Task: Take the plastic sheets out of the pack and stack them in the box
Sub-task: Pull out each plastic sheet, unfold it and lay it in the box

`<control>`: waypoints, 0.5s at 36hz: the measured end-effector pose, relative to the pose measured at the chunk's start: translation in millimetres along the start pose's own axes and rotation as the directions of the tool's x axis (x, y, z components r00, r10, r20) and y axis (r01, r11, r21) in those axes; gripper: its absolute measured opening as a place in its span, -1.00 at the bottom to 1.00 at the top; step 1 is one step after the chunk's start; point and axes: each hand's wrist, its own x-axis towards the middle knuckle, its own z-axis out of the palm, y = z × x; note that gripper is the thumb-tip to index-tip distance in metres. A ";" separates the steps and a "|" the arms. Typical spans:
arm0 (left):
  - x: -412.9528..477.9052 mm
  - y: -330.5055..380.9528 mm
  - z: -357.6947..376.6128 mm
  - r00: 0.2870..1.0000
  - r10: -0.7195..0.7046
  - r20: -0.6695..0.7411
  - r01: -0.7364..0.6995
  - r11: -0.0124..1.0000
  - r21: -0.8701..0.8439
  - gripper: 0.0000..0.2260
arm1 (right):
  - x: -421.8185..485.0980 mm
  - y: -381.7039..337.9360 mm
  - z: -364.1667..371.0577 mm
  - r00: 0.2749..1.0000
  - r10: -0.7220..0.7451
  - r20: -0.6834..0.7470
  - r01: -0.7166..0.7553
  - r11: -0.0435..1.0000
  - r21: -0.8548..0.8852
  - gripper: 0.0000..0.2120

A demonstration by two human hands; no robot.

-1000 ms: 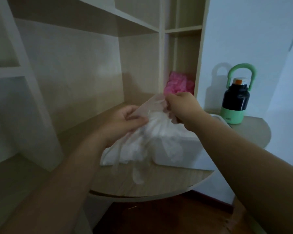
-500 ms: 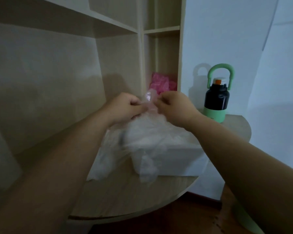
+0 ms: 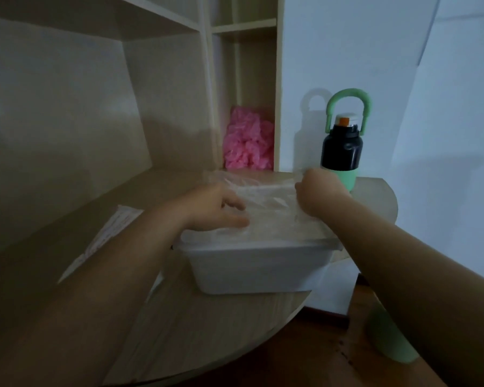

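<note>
While the plastic sheet lies draped over the box near the surface's right edge, left hand flat upon it, right hand pinching its far corner, risk: an uneven pull could bunch it or slide it off the rim.

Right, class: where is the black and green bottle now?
The bottle stands upright right of centre in the head view, at the far edge of the table, just behind the right hand and right of the pink bundle.

box on table, bottle behind, pack left
</note>
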 end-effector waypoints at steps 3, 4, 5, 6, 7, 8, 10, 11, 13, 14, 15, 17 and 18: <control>5.8 2.4 3.4 0.994 -0.030 0.107 0.023 0.998 0.065 -0.60 | -3.6 -0.7 -3.5 0.996 -0.009 -0.094 0.011 1.000 0.023 -0.68; 6.5 3.0 3.9 0.992 -0.032 0.119 0.023 0.997 0.076 -0.62 | -6.1 -1.2 -6.3 0.993 -0.038 -0.110 0.042 0.999 0.030 -0.61; 6.8 4.0 4.1 0.992 -0.027 0.124 0.018 0.998 0.067 -0.67 | -8.2 -1.2 -9.2 0.989 -0.089 -0.115 0.089 0.996 -0.003 -0.54; 6.6 4.7 3.1 0.992 -0.020 0.121 0.015 0.999 0.041 -0.72 | -10.5 -1.4 -12.9 0.981 -0.151 -0.124 0.145 0.988 -0.061 -0.49; 6.6 5.4 1.9 0.994 -0.007 0.105 0.007 1.000 0.008 -0.76 | -11.5 -2.0 -15.5 0.968 -0.213 -0.135 0.197 0.973 -0.119 -0.48; 6.1 6.0 0.3 0.998 0.006 0.065 -0.005 1.000 -0.020 -0.79 | -13.2 -4.0 -18.3 0.955 -0.264 -0.134 0.242 0.957 -0.160 -0.49; 6.2 7.1 -2.0 0.996 0.047 -0.071 -0.047 0.999 -0.004 -0.82 | -15.2 -8.4 -21.2 0.936 -0.346 -0.071 0.333 0.931 -0.151 -0.56; 6.6 6.7 -1.5 0.988 0.072 -0.135 -0.069 0.997 0.025 -0.80 | -16.1 -11.1 -20.9 0.929 -0.371 -0.012 0.367 0.924 -0.110 -0.58; 10.5 2.5 3.2 0.979 0.110 -0.170 -0.101 0.993 0.064 -0.71 | -17.2 -15.9 -16.5 0.907 -0.393 0.149 0.408 0.909 -0.088 -0.59; 12.3 0.6 6.9 0.985 0.108 -0.135 -0.099 0.992 0.073 -0.67 | -16.5 -16.6 -12.0 0.894 -0.386 0.229 0.419 0.900 -0.121 -0.57; 14.5 -1.2 11.0 0.993 0.087 -0.074 -0.079 0.992 0.096 -0.61 | -14.3 -16.2 -6.2 0.880 -0.368 0.300 0.425 0.892 -0.156 -0.52; 17.1 -0.5 17.5 0.996 0.014 0.084 -0.031 0.979 0.202 -0.53 | -9.6 -13.6 4.9 0.856 -0.303 0.419 0.403 0.899 -0.173 -0.35; 18.1 1.0 19.8 0.987 -0.028 0.161 -0.014 0.967 0.255 -0.51 | -6.6 -11.7 10.4 0.841 -0.274 0.467 0.391 0.904 -0.175 -0.27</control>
